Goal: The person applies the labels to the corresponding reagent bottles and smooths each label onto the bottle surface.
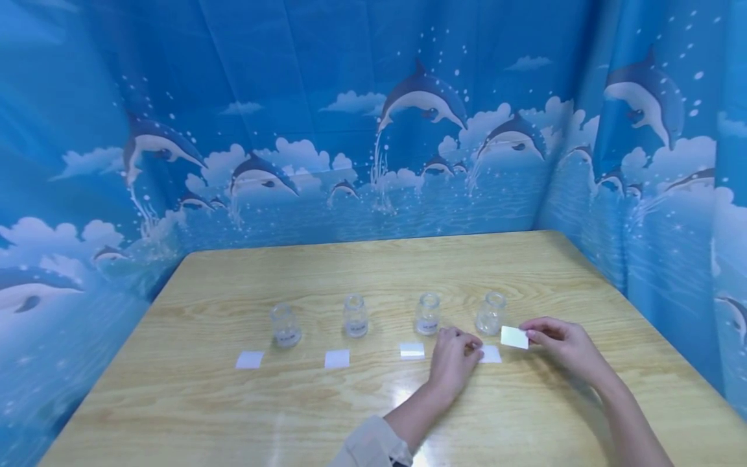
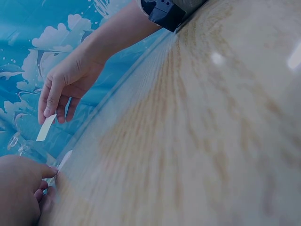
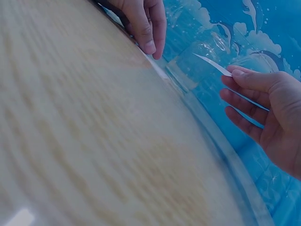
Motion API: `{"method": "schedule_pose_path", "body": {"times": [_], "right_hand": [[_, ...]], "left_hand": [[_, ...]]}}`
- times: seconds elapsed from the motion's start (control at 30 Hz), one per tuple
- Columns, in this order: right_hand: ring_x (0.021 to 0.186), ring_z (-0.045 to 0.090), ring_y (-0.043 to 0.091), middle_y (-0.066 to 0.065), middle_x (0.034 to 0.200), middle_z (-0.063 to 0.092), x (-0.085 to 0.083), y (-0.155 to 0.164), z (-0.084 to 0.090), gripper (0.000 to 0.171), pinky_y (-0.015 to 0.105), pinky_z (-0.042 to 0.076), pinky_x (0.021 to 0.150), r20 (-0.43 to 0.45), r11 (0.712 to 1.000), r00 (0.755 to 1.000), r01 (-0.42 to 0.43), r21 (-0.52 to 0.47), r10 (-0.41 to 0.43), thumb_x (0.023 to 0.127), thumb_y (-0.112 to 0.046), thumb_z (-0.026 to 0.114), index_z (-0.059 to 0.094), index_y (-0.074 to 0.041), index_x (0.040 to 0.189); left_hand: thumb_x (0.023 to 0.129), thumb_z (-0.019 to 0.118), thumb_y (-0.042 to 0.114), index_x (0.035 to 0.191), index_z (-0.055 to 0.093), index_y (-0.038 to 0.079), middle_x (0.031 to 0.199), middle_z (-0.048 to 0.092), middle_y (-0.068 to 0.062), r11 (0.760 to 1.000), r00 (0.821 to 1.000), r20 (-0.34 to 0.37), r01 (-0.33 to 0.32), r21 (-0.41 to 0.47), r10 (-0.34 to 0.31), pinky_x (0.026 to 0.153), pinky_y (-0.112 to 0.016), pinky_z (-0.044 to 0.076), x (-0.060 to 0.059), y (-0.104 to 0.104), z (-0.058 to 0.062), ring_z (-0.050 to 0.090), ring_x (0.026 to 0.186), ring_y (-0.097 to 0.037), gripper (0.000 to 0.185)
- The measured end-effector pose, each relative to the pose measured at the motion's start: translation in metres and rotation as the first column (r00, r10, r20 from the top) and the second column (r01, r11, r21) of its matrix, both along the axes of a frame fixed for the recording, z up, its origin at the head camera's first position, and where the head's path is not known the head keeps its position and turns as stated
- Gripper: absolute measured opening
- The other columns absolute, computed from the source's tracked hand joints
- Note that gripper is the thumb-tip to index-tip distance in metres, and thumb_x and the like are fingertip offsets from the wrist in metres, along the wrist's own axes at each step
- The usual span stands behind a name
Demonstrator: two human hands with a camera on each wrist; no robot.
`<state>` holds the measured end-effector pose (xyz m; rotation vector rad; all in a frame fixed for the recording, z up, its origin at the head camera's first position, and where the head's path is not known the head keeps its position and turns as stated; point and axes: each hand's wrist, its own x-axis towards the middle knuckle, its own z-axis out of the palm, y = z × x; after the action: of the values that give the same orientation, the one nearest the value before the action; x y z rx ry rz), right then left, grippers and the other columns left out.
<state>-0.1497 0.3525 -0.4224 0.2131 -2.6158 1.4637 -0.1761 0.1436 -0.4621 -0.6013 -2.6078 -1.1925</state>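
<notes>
My right hand [image 1: 563, 347] pinches a small white card [image 1: 515, 337] between thumb and fingertips, raised above the table before the rightmost glass jar [image 1: 491, 314]. In the right wrist view, the other fingers of that right hand [image 3: 268, 103] spread below the card. My left hand [image 1: 454, 363] is low over the table, loosely bent, its fingertips right at the left edge of another white card [image 1: 491, 354] lying in front of the same jar. The right wrist view has the left thumb and a finger [image 3: 158, 28] pointing down beside this flat card [image 3: 158, 68].
More clear glass jars stand in a row to the left: one jar [image 1: 428, 314] with dark print, another [image 1: 355, 316] and the leftmost [image 1: 285, 325]. White cards [image 1: 412, 351] lie before them on the wooden table [image 1: 262, 408]. A blue dolphin curtain [image 1: 327, 78] hangs behind.
</notes>
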Motion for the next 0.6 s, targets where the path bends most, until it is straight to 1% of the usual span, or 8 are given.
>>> {"method": "schedule_pose_path", "body": {"times": [0.07, 0.2, 0.3, 0.37, 0.43, 0.53, 0.6], "right_hand": [[0.077, 0.056, 0.014, 0.007, 0.089, 0.059, 0.000, -0.002, -0.001, 0.026, 0.029, 0.047, 0.063, 0.007, 1.000, 1.000, 0.001, -0.008, -0.001, 0.079, -0.025, 0.054, 0.057, -0.005, 0.095], [0.078, 0.056, 0.013, 0.007, 0.089, 0.059, 0.000, -0.007, 0.000, 0.025, 0.029, 0.046, 0.064, -0.023, 1.000, 1.000, -0.008, -0.007, 0.007, 0.079, -0.024, 0.054, 0.057, -0.005, 0.095], [0.077, 0.056, 0.014, 0.007, 0.088, 0.059, 0.000, -0.014, 0.000, 0.024, 0.029, 0.046, 0.064, -0.053, 1.000, 0.998, -0.016, -0.010, 0.015, 0.080, -0.022, 0.053, 0.057, -0.005, 0.095], [0.076, 0.056, 0.015, 0.007, 0.087, 0.059, 0.000, -0.018, 0.000, 0.023, 0.029, 0.046, 0.065, -0.059, 1.000, 0.998, -0.010, -0.023, 0.009, 0.080, -0.022, 0.053, 0.057, -0.005, 0.095], [0.075, 0.057, 0.015, 0.006, 0.087, 0.059, 0.000, -0.022, 0.000, 0.022, 0.029, 0.047, 0.064, -0.072, 1.000, 0.997, -0.003, -0.022, 0.001, 0.080, -0.022, 0.053, 0.057, -0.006, 0.095], [0.074, 0.057, 0.015, 0.004, 0.086, 0.059, 0.000, -0.030, -0.001, 0.021, 0.030, 0.046, 0.064, -0.088, 1.000, 0.996, 0.005, -0.016, -0.006, 0.080, -0.022, 0.053, 0.057, -0.008, 0.095], [0.075, 0.056, 0.015, 0.001, 0.086, 0.059, 0.001, -0.035, -0.001, 0.020, 0.029, 0.046, 0.065, -0.092, 1.000, 0.996, 0.006, -0.009, -0.007, 0.080, -0.023, 0.052, 0.057, -0.010, 0.095]], "left_hand": [[0.066, 0.066, 0.024, 0.078, 0.063, 0.021, 0.076, 0.047, 0.013, 1.000, 1.000, -0.002, -0.004, 0.003, 0.004, 0.057, -0.011, 0.036, 0.000, 0.000, 0.000, 0.037, 0.072, -0.001, 0.012], [0.071, 0.062, 0.023, 0.078, 0.063, 0.019, 0.075, 0.045, 0.014, 0.998, 1.000, -0.013, -0.007, 0.065, 0.008, 0.057, -0.011, 0.036, -0.001, 0.001, 0.000, 0.038, 0.071, -0.001, 0.008], [0.074, 0.059, 0.022, 0.078, 0.062, 0.017, 0.076, 0.045, 0.013, 0.992, 0.997, -0.074, -0.003, 0.130, 0.013, 0.057, -0.010, 0.036, -0.002, 0.001, 0.001, 0.040, 0.071, -0.001, 0.007], [0.073, 0.059, 0.023, 0.080, 0.061, 0.017, 0.078, 0.045, 0.013, 0.987, 0.989, -0.147, 0.011, 0.159, 0.013, 0.059, -0.009, 0.035, -0.002, 0.001, 0.002, 0.040, 0.073, -0.001, 0.009], [0.072, 0.061, 0.024, 0.081, 0.059, 0.018, 0.081, 0.046, 0.013, 0.987, 0.969, -0.249, 0.038, 0.154, 0.002, 0.063, -0.008, 0.035, -0.003, 0.001, 0.004, 0.041, 0.076, -0.001, 0.012], [0.068, 0.064, 0.027, 0.082, 0.058, 0.019, 0.084, 0.047, 0.012, 0.991, 0.921, -0.388, 0.084, 0.103, -0.037, 0.070, -0.007, 0.033, -0.003, 0.001, 0.007, 0.039, 0.080, 0.000, 0.017], [0.066, 0.066, 0.028, 0.082, 0.058, 0.020, 0.085, 0.047, 0.012, 0.993, 0.889, -0.453, 0.102, 0.051, -0.068, 0.073, -0.007, 0.032, -0.003, 0.001, 0.008, 0.039, 0.082, 0.000, 0.020]]}}
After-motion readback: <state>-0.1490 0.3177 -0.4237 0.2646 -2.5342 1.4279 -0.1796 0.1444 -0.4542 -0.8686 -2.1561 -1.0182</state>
